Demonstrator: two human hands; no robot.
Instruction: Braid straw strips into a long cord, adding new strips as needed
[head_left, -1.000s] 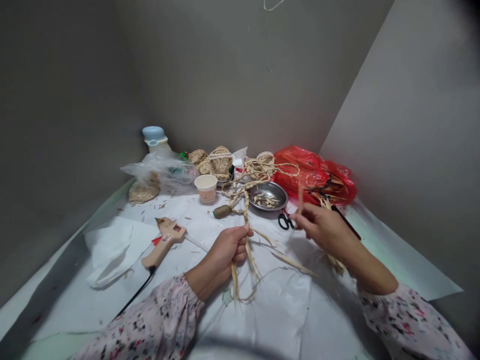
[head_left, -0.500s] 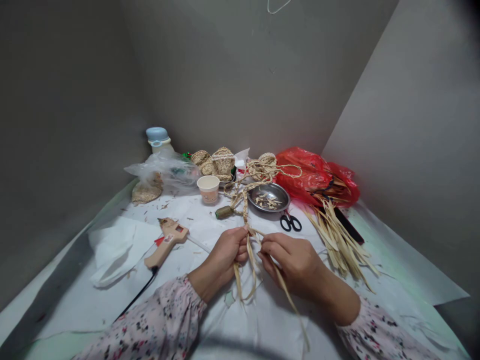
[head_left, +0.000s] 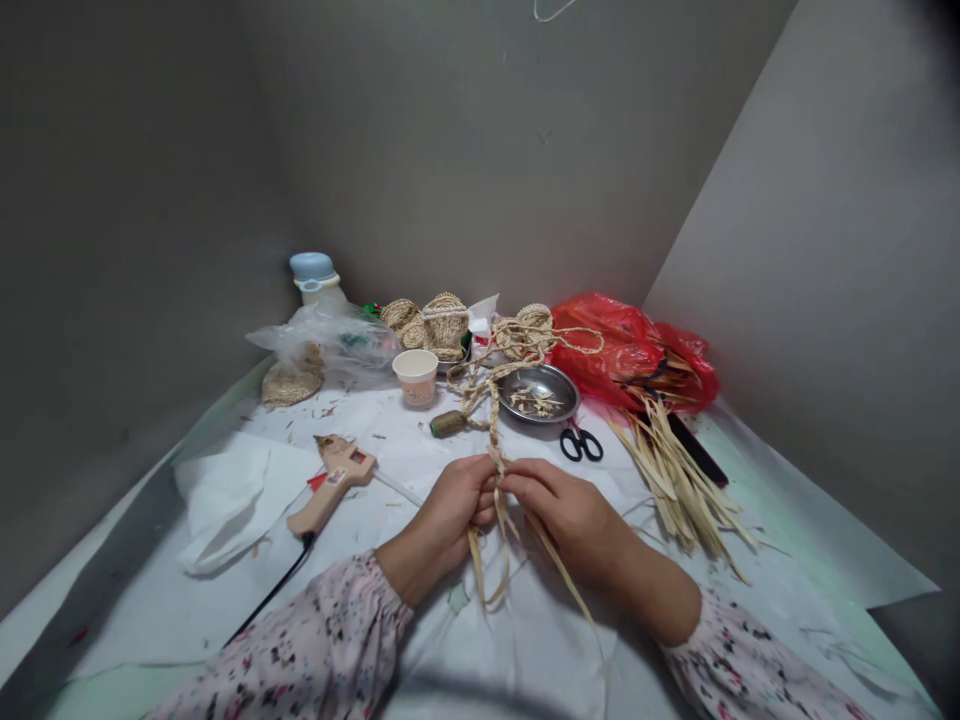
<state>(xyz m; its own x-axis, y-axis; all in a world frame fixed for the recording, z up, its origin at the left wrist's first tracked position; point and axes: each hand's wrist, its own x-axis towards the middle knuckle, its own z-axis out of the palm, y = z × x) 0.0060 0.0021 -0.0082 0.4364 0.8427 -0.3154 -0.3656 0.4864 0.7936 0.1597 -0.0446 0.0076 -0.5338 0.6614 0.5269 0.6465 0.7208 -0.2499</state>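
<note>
A braided straw cord (head_left: 493, 415) runs down from the coils at the back to my fingertips. My left hand (head_left: 459, 505) pinches the lower end of the braid from the left. Against it on the right, my right hand (head_left: 559, 505) is closed on the straw strands at the same spot, its fingertips near the left ones. Loose pale strands (head_left: 501, 585) hang below my hands, one in a loop, and another slants down to the right from under my right hand.
Behind my hands stand a paper cup (head_left: 416, 378), a metal bowl (head_left: 538, 393) with straw bits and black-handled scissors (head_left: 581, 444). A glue gun (head_left: 330, 492) lies left, a straw bundle (head_left: 679, 480) right, with a red bag (head_left: 615, 345) behind it.
My right hand has moved left and slightly up to meet my left fingertips at the braid. The strand under it has shifted left. My left hand has stayed nearly still.
</note>
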